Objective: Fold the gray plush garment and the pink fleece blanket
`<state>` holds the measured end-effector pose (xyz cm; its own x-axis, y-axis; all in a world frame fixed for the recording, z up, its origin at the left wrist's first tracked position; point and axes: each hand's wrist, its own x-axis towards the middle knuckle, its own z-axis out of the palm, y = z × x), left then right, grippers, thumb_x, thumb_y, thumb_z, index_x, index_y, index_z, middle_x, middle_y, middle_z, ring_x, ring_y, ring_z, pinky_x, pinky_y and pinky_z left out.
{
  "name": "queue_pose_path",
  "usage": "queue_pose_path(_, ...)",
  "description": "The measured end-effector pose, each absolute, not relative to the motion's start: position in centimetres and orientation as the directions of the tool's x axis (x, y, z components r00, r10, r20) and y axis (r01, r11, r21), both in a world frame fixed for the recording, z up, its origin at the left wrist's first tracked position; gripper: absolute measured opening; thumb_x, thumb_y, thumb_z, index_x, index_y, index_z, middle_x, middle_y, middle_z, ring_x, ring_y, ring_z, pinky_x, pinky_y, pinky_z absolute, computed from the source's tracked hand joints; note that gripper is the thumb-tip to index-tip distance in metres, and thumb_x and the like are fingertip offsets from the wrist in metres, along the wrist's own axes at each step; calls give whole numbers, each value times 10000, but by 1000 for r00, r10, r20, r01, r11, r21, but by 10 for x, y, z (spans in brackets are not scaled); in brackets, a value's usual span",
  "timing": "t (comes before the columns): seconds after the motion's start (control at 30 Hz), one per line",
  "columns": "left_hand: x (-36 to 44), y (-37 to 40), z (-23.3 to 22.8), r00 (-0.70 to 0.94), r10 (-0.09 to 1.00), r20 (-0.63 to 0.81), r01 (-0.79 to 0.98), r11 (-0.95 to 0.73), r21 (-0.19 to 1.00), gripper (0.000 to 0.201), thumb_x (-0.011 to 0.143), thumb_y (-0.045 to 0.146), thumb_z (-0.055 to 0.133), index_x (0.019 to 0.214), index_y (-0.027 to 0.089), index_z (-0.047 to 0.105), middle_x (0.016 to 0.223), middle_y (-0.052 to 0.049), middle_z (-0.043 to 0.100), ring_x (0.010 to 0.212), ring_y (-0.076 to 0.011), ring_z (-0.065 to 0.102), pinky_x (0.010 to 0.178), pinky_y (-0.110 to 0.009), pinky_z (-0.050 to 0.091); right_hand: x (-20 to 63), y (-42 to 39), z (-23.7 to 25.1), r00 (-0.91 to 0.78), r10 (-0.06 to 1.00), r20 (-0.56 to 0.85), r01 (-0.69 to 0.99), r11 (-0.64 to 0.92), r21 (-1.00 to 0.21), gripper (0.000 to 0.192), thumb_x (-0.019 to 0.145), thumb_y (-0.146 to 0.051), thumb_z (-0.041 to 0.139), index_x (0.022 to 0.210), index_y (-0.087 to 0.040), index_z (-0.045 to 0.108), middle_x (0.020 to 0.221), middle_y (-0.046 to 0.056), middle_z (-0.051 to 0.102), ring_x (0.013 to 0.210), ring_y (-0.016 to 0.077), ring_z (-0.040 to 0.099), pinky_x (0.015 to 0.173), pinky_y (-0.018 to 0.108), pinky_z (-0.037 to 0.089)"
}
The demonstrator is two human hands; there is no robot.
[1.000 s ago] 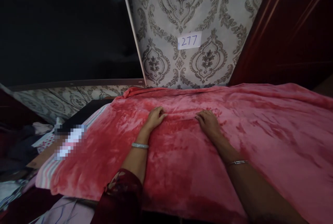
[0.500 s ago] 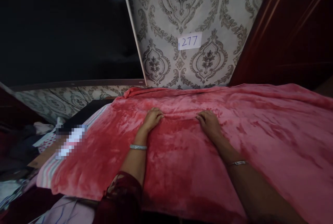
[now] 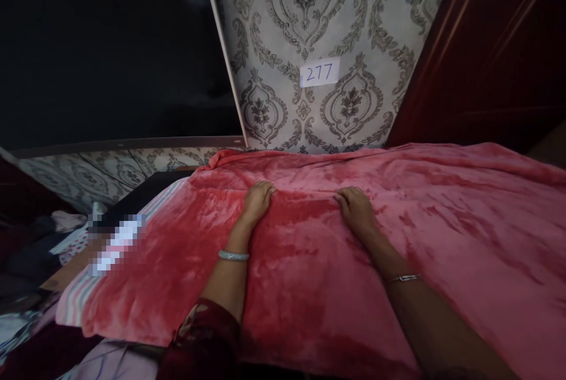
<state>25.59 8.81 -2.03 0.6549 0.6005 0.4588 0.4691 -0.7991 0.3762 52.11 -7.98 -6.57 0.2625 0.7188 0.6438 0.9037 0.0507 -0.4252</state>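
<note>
A plush pink-red blanket (image 3: 433, 227) lies spread over the bed, reaching the wall at the back. My left hand (image 3: 256, 200) rests palm down on it near the middle, fingers curled a little against the fabric, with a pale bangle on the wrist. About a hand's width to the right, my right hand (image 3: 356, 209) also lies flat on the blanket, a thin metal bangle on that wrist. A low ridge of fabric runs between the two hands. Neither hand holds anything.
A striped sheet edge (image 3: 77, 300) shows under the blanket at the left, beside a dark flat object (image 3: 141, 194) and heaped clothes (image 3: 26, 250). Patterned wallpaper with a paper label "277" (image 3: 319, 72) stands behind. A dark red wardrobe (image 3: 490, 44) is at right.
Both hands have slid slightly away from me across the blanket, the left hand's fingers drawing in toward the fold; the view has shifted a little.
</note>
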Motion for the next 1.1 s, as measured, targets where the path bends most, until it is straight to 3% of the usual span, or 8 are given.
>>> queue_pose_path(0.17,259,88,-25,665,620,417,510,-784,354,201,942,185,538,774,203,647,867,-92,682,886,-241,624,855,-344,481,523,-78,-72,255,784,566,895,31,-446,214,938,-245,512,859,-206,706,919,119,725,898,267,626,846,389,470)
queue_pose_path(0.4,259,87,-24,671,620,406,528,-785,326,204,952,175,508,832,197,672,922,-81,707,925,-223,629,906,-344,488,526,-81,-79,246,778,578,893,50,-448,237,944,-270,512,931,-195,736,969,104,748,924,252,646,863,382,481)
queue_pose_path(0.63,258,81,-19,671,625,399,530,-780,332,219,960,163,499,839,188,680,946,-89,710,960,-226,632,918,-341,482,490,-60,-48,155,841,519,959,-3,-282,250,968,-302,541,1068,-206,749,1025,111,742,959,256,642,856,357,454)
queue_pose_path(0.73,258,80,-19,673,624,396,529,-781,332,222,958,157,500,849,181,692,953,-94,714,965,-227,634,923,-343,482,473,-47,-47,126,863,490,970,-3,-244,202,948,-270,569,962,-194,755,935,115,724,907,254,627,803,345,442)
queue_pose_path(0.83,259,76,-20,681,622,386,526,-783,333,210,948,155,523,842,180,702,946,-90,723,951,-222,641,918,-334,485,470,-43,-62,118,842,526,961,36,-274,242,960,-260,533,838,-187,728,847,112,702,843,250,612,775,350,439)
queue_pose_path(1.1,237,86,-17,621,690,372,576,-723,381,67,881,193,652,873,195,718,943,-54,739,937,-198,646,896,-291,486,484,-44,-90,112,731,673,913,192,-360,358,1007,-377,450,846,-196,714,840,104,711,809,248,618,771,370,460)
